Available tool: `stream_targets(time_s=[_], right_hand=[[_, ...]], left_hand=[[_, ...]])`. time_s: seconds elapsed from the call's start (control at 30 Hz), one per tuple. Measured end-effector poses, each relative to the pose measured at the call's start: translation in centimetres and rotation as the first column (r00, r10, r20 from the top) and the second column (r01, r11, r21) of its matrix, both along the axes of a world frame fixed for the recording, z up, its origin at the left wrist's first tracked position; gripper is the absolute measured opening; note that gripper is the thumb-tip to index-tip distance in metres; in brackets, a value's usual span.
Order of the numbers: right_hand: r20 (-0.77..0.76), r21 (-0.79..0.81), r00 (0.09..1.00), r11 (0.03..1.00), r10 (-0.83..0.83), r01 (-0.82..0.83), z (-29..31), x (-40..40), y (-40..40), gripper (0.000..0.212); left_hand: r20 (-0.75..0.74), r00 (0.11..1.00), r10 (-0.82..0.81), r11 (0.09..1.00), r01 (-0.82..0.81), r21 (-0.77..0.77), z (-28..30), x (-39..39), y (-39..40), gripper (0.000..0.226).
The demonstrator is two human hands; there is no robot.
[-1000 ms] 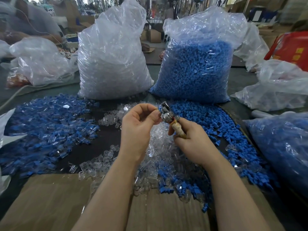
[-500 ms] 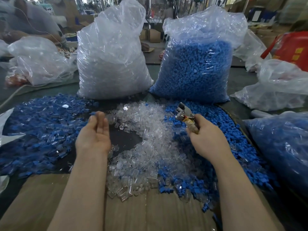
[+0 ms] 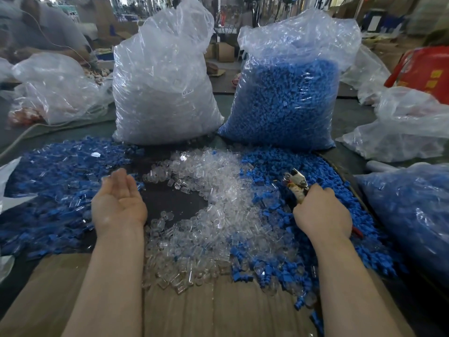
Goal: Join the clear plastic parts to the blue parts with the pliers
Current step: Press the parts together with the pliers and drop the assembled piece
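Observation:
A heap of clear plastic parts (image 3: 218, 210) lies in the middle of the table. Loose blue parts (image 3: 323, 176) are piled to its right, and a spread of joined blue-and-clear pieces (image 3: 56, 186) covers the left. My left hand (image 3: 119, 203) hovers palm up with straight fingers at the right edge of the joined pieces, holding nothing. My right hand (image 3: 320, 212) rests on the blue pile and grips the pliers (image 3: 295, 182), whose metal jaws point up and away.
A tall bag of clear parts (image 3: 165, 88) and a bag of blue parts (image 3: 289, 93) stand behind the heaps. Another blue-filled bag (image 3: 408, 210) lies at the right. Cardboard (image 3: 209, 310) covers the near table edge. More plastic bags (image 3: 56, 91) sit far left and right.
My left hand left the pliers, swung left and opened palm up over the joined pieces. My right hand dropped with the pliers down onto the blue pile.

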State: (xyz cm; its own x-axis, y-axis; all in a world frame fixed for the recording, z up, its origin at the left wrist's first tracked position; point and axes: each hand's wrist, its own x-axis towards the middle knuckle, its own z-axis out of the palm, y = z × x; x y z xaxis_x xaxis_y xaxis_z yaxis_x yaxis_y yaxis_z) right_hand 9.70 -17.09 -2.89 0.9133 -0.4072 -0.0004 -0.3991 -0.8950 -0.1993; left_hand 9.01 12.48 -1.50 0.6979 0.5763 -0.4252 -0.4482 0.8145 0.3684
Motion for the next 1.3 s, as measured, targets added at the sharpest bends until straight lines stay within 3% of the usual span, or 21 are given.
stream_targets(time_s=[0.07,0.1,0.17,0.23,0.27,0.33,0.37,0.43,0.6,0.83,0.97,1.13,1.3], right_hand=[[-0.01,-0.004,1.0,1.0,0.023,-0.023,0.0,0.0,0.0,0.032],[-0.009,-0.003,0.999,0.999,0.034,-0.034,0.0,0.0,0.0,0.031],[-0.01,-0.001,0.999,0.999,0.054,-0.054,0.0,0.1,0.2,0.029],[-0.009,0.003,0.998,0.998,0.069,-0.069,0.0,0.1,0.3,0.028],[-0.006,0.005,0.997,0.997,0.075,-0.075,0.0,0.1,0.3,0.027],[0.0,0.006,0.996,0.996,0.084,-0.084,-0.1,0.1,0.3,0.023],[0.002,0.006,0.996,0.996,0.092,-0.092,-0.1,0.1,0.4,0.021],[0.011,0.008,0.994,0.994,0.109,-0.109,-0.1,0.0,0.4,0.015],[0.042,0.026,0.991,0.992,0.125,-0.126,-0.1,0.0,0.7,0.016],[0.067,0.045,0.99,0.99,0.128,-0.131,-0.2,0.1,0.6,0.014],[0.068,0.045,0.99,0.991,0.121,-0.124,-0.2,0.1,0.4,0.014],[0.053,0.049,0.991,0.99,0.127,-0.129,-0.1,0.3,0.3,0.014],[0.041,0.043,0.996,0.995,0.085,-0.086,0.2,0.2,0.4,0.02]], left_hand=[[-0.1,0.986,-0.135,0.966,0.153,0.206,-0.1,0.2,-0.3,0.012],[-0.195,0.959,-0.204,0.904,0.261,0.34,-0.1,0.4,-0.6,0.013],[-0.406,0.877,-0.257,0.666,0.465,0.583,-0.3,0.6,-1.6,0.015],[-0.571,0.803,-0.17,0.312,0.593,0.742,-0.7,0.7,-2.7,0.019],[-0.627,0.775,-0.084,0.099,0.632,0.768,-1.0,0.7,-3.1,0.022],[-0.696,0.707,0.128,-0.319,0.694,0.646,-1.8,0.9,-3.7,0.034],[-0.702,0.68,0.212,-0.466,0.702,0.539,-2.1,0.9,-3.8,0.04],[-0.687,0.665,0.292,-0.598,0.688,0.411,-2.4,0.9,-4.1,0.047],[-0.671,0.686,0.281,-0.55,0.688,0.473,-1.8,0.4,-4.6,0.024],[-0.683,0.685,0.251,-0.506,0.695,0.511,-1.7,0.5,-4.6,0.011],[-0.674,0.723,0.149,-0.383,0.671,0.635,-1.7,0.6,-4.6,0.01],[-0.633,0.772,-0.057,-0.225,0.608,0.761,-0.8,0.4,-4.9,0.027],[-0.586,0.778,-0.228,-0.065,0.588,0.806,0.0,0.1,-6.1,0.013]])
